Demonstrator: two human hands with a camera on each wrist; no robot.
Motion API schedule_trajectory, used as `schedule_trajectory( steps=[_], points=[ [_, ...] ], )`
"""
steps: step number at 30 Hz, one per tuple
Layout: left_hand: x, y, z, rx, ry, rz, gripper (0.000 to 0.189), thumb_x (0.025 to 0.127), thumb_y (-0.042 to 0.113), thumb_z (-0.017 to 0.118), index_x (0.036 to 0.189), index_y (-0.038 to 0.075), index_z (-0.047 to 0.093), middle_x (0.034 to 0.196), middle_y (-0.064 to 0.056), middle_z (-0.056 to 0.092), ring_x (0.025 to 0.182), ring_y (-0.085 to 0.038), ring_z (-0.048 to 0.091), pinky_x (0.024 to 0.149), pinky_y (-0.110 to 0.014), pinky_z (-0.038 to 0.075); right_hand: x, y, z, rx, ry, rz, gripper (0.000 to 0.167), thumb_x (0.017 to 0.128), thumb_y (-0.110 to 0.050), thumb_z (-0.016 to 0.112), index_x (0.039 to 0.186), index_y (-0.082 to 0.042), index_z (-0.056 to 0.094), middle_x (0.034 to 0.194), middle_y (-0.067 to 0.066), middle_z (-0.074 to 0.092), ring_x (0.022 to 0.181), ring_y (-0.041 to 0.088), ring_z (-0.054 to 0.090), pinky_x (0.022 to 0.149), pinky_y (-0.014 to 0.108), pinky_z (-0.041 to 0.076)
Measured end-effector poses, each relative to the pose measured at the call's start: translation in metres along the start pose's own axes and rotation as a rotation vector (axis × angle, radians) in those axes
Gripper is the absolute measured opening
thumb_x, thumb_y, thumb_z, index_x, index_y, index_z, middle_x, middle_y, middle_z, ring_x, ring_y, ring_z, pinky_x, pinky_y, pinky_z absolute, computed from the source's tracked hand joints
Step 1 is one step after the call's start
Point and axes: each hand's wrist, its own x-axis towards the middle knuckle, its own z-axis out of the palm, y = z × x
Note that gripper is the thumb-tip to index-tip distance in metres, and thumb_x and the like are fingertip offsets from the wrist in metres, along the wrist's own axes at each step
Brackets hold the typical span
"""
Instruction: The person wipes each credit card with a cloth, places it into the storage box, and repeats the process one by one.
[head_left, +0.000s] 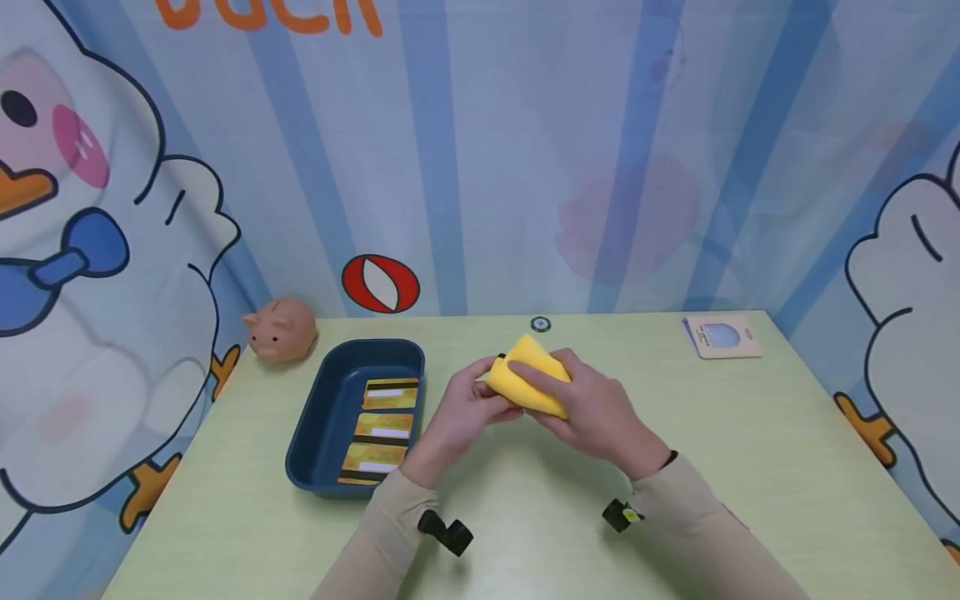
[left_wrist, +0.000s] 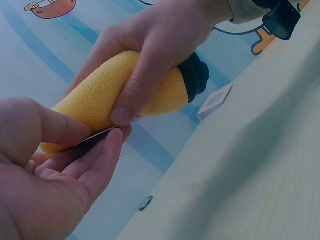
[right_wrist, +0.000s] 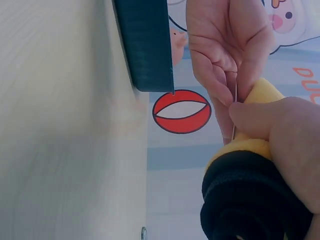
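Note:
A soft yellow plush piece (head_left: 534,379) with a dark, fuzzy end (left_wrist: 194,77) is held up over the table between both hands. My right hand (head_left: 600,408) grips it, thumb on one side and fingers wrapped behind. At its other side my left hand (head_left: 461,408) pinches a thin card (left_wrist: 94,138) between thumb and fingers. That card shows nearly edge-on along the plush in both wrist views, and its face is mostly hidden. The left thumb lies against the yellow fabric in the left wrist view.
Left of the hands stands a dark blue tray (head_left: 327,446) holding three gold cards (head_left: 390,393) with dark stripes. A pink piggy bank (head_left: 283,332) sits behind it. Along the back edge lie a small round disc (head_left: 540,324) and a pale pink booklet (head_left: 727,336). A printed curtain (head_left: 510,167) hangs behind.

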Motion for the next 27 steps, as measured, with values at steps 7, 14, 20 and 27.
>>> schedule_trajectory(
  steps=[7,14,20,27],
  points=[
    [-0.0027,-0.0020,-0.0012,0.008,-0.012,0.013,0.058,0.101,-0.002,0.065,0.156,0.006,0.046,0.141,-0.022,0.061,0.115,-0.032,0.072,0.095,-0.039,0.061,-0.0015,-0.0025,0.0037,-0.002,-0.019,-0.002,0.067,0.092,-0.035,0.082,0.153,-0.035,0.055,0.122,0.017,0.060,0.068,0.020,0.058,0.050,0.035,0.054],
    [-0.0048,-0.0037,-0.0008,0.030,0.006,0.022,0.060,0.102,-0.003,0.062,0.158,0.007,0.042,0.143,-0.021,0.059,0.113,-0.029,0.071,0.095,-0.038,0.061,-0.0019,-0.0021,0.0041,-0.016,-0.044,-0.008,0.067,0.092,-0.029,0.082,0.153,-0.034,0.055,0.124,0.018,0.060,0.070,0.021,0.060,0.051,0.037,0.055],
    [-0.0045,-0.0025,-0.0029,0.049,0.045,0.017,0.058,0.103,-0.002,0.060,0.158,0.008,0.044,0.142,-0.019,0.063,0.110,-0.028,0.073,0.094,-0.036,0.061,-0.0019,-0.0016,0.0019,-0.028,-0.059,0.008,0.070,0.090,-0.024,0.083,0.152,-0.035,0.055,0.127,0.019,0.058,0.074,0.023,0.061,0.051,0.038,0.056],
    [-0.0068,0.0018,-0.0055,0.053,0.075,0.006,0.058,0.102,-0.003,0.059,0.158,0.008,0.045,0.136,-0.020,0.067,0.105,-0.026,0.073,0.093,-0.034,0.061,-0.0031,0.0013,0.0003,-0.040,-0.075,0.017,0.070,0.090,-0.022,0.083,0.152,-0.036,0.055,0.127,0.019,0.058,0.072,0.022,0.060,0.048,0.036,0.053]
  ],
)
